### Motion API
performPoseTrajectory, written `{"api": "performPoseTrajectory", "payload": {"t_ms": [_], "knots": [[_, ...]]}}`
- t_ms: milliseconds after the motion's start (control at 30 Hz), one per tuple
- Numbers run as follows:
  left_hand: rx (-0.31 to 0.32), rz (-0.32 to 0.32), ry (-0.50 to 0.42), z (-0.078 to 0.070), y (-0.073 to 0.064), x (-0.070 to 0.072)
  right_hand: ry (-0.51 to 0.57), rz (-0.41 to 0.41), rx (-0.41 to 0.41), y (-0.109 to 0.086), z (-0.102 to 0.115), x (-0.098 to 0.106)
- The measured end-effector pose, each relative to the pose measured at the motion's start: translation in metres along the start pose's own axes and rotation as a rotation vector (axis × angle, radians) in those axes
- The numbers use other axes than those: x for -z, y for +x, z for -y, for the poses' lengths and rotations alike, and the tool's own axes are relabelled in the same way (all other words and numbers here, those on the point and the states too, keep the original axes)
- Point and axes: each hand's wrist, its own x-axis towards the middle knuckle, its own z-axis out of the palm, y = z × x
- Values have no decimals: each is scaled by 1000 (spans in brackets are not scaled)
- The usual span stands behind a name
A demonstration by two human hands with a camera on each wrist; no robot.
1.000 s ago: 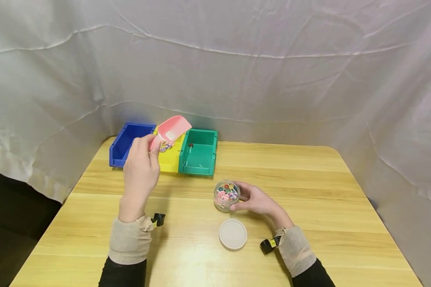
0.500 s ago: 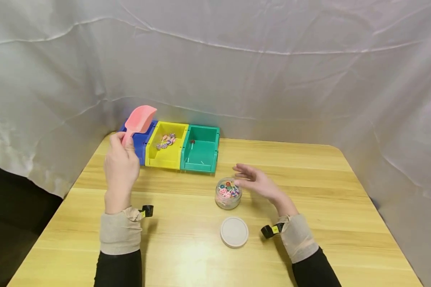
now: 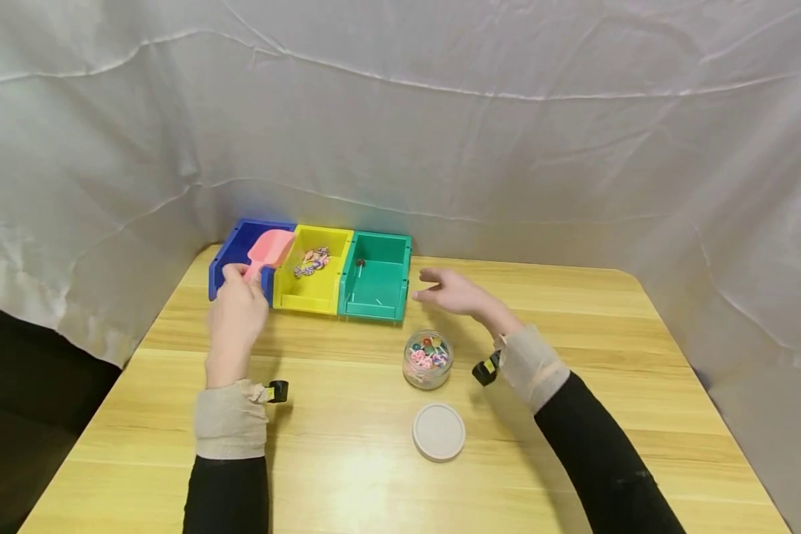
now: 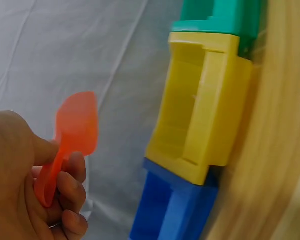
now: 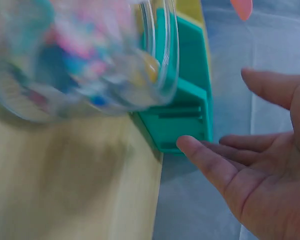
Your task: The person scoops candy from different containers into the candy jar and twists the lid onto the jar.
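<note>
My left hand (image 3: 236, 315) grips a pink scoop (image 3: 271, 248) by its handle, above the front of the blue bin (image 3: 243, 241). In the left wrist view the scoop (image 4: 77, 122) looks bare inside, with fingers and thumb wrapped around the handle. My right hand (image 3: 457, 293) hovers with fingers extended, just right of the green bin (image 3: 377, 278), holding nothing. Below it stands an open glass jar (image 3: 428, 371) filled with small colourful lollipops. The yellow bin (image 3: 307, 297) has several striped lollipops (image 3: 314, 261) in it. A red lollipop (image 3: 360, 263) lies in the green bin.
The bins stand side by side at the back left of the wooden table (image 3: 574, 356). A round white lid (image 3: 438, 432) lies in front of the jar. Grey cloth (image 3: 440, 111) hangs behind and around the table.
The right hand has let go of the jar and moved up and away toward the green bin. The left hand has carried the scoop left from over the yellow bin, then lowered it.
</note>
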Motion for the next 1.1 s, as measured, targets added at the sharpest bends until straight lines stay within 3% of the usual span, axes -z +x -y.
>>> {"api": "performPoseTrajectory", "payload": {"t_ms": [167, 400, 567, 833, 1100], "knots": [[-33, 44, 2, 0, 1, -14, -8, -5, -78, 29, 9, 7], [-103, 76, -12, -6, -3, -32, -28, -23, -182, 54, 6, 7], [-110, 93, 26, -9, -4, -37, -59, -37, -193, 67, 3, 5], [-140, 98, 92, -12, -5, -42, 55, -21, -213, 76, 6, 1], [-133, 99, 192, -20, 1, -41, -82, -13, -180, 82, 14, -3]]}}
